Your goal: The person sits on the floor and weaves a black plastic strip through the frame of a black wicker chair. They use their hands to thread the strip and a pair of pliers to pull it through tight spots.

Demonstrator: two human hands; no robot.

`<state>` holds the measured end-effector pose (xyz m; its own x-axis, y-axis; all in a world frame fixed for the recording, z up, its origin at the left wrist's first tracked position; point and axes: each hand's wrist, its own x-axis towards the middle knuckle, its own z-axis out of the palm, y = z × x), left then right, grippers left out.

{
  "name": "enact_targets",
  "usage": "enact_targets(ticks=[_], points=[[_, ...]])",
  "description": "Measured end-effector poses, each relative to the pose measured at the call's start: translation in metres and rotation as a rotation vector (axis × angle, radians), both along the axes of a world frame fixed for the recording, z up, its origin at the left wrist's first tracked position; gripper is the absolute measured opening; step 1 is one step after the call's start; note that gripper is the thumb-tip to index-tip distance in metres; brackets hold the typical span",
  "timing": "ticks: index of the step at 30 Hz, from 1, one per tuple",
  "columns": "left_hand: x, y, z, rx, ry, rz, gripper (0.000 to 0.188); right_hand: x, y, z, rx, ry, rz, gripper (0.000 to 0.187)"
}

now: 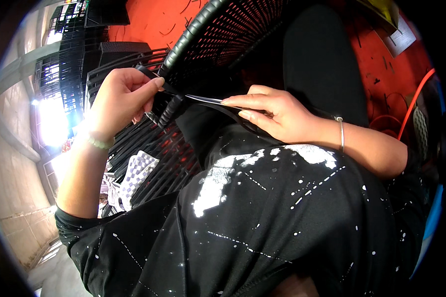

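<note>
A black woven piece [218, 44] with a thick wrapped rim, like a wicker chair part, leans in front of me. A black flat strip [203, 100] runs from the wrapped end of its frame across to my right side. My left hand [121, 96] pinches a length of the strip between thumb and fingers beside the rim. To the right, over my lap, my right hand [280, 113] is closed on the strip, with fingers stretched along it. Wrapped turns of strip cover the short frame end [171, 111] between the hands.
Several black rods or frames [153, 173] lie to the left, with a checked cloth [139, 171] near them. Stacked black frames [72, 64] stand farther back. The red floor [148, 22] carries scattered strip scraps. An orange-red cord [414, 99] and a pale sheet [399, 37] lie at right.
</note>
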<state>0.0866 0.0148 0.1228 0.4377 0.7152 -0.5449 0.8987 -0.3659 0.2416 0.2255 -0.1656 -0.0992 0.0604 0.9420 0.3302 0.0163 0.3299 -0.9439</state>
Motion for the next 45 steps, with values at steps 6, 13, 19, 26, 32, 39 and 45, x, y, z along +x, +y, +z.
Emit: enact_targets(ticks=[6, 13, 19, 26, 32, 39, 45], points=[[0.010, -0.009, 0.002, 0.090, 0.114, -0.121, 0.029, -0.002, 0.001, 0.001, -0.045, 0.045, 0.023, 0.031], [0.005, -0.018, -0.005, 0.206, 0.114, -0.294, 0.028, -0.001, -0.002, -0.002, -0.023, 0.062, 0.028, 0.031], [-0.002, -0.029, -0.012, 0.249, 0.016, -0.214, 0.028, 0.001, -0.003, -0.001, -0.045, 0.062, 0.050, 0.032], [-0.009, -0.031, -0.022, 0.238, -0.152, -0.168, 0.019, 0.001, -0.003, -0.004, -0.027, 0.066, 0.057, 0.032], [-0.008, -0.027, -0.021, 0.263, -0.113, -0.234, 0.018, 0.000, -0.002, -0.003, -0.031, 0.089, 0.055, 0.032], [0.000, -0.027, -0.019, 0.257, 0.028, -0.265, 0.020, 0.000, -0.001, -0.007, 0.014, 0.057, 0.057, 0.034], [0.009, -0.020, -0.019, 0.034, 0.042, 0.032, 0.024, -0.002, 0.001, -0.009, 0.004, 0.067, 0.067, 0.033]])
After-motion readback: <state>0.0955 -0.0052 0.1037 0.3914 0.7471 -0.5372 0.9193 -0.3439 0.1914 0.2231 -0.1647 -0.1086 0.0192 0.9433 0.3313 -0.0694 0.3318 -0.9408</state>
